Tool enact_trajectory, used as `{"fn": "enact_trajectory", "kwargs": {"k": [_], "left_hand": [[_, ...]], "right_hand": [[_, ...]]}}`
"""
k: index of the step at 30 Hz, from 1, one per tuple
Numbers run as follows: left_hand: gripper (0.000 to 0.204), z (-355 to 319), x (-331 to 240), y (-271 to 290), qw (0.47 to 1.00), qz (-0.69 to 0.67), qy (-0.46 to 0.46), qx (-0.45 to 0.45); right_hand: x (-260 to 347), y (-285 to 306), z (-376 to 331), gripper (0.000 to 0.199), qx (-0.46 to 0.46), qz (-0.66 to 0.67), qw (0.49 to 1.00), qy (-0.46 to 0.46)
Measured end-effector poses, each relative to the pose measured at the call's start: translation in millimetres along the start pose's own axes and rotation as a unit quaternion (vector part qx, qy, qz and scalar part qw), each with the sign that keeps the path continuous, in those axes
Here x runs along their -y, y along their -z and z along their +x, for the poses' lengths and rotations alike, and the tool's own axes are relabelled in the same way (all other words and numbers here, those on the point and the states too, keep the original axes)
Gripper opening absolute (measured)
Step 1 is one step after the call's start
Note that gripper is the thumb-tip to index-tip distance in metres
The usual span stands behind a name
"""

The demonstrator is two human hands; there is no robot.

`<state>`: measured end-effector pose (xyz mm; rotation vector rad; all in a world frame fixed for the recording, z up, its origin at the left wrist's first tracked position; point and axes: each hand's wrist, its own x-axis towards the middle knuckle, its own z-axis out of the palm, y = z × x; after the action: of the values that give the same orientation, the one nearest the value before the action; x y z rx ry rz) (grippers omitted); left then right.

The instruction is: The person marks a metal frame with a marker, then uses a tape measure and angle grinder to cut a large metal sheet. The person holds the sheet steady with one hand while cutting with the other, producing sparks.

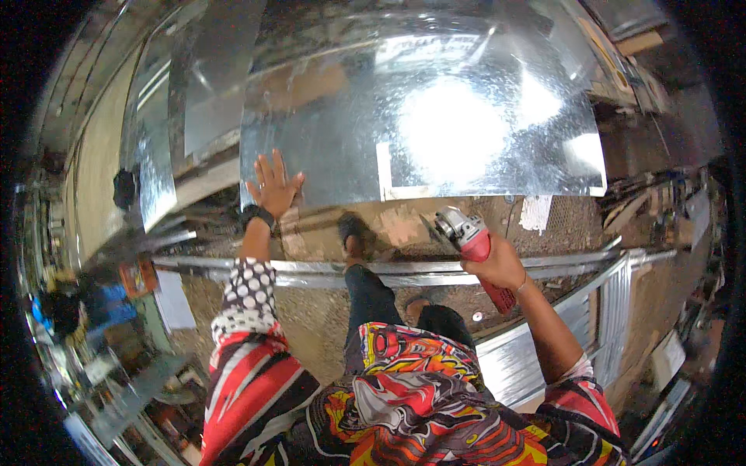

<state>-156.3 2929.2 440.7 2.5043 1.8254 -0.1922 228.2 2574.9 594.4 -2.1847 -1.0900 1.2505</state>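
A large shiny sheet of metal (326, 147) lies in front of me, with bright glare on its right half. My left hand (276, 186) rests on its near left corner, fingers spread and palm down. In my right hand (501, 262) is a red angle grinder (476, 245), gripped round its body. Its silver head points up and left, just short of the sheet's near edge and apart from it. Whether the disc is spinning I cannot tell. A pale L-shaped piece (385, 172) lies on the sheet near that edge.
Long metal rails (318, 272) cross the ground at my feet. Ribbed metal panels (513, 361) lie at the lower right. A small white perforated piece (535, 213) is right of the grinder. Blue items (109, 307) and clutter stand at the left; a pale board (101, 155) lies farther up.
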Motion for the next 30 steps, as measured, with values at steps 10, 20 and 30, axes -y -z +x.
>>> {"fn": "enact_trajectory", "kwargs": {"k": [10, 20, 30], "left_hand": [[0.098, 9.3, -15.9, 28.2, 0.999, -0.045, 0.006, 0.029], [0.097, -10.2, -31.0, 52.5, 0.996, -0.077, 0.01, 0.036], [0.096, -20.2, -39.0, 63.4, 0.996, -0.089, 0.01, 0.025]], "right_hand": [[33.5, 28.4, 29.0, 0.051, 0.052, 0.031, 0.996, 0.059], [28.4, 41.2, 50.9, 0.052, 0.077, -0.014, 0.993, 0.092], [25.3, 51.8, 55.6, 0.055, 0.075, -0.089, 0.991, 0.068]]}}
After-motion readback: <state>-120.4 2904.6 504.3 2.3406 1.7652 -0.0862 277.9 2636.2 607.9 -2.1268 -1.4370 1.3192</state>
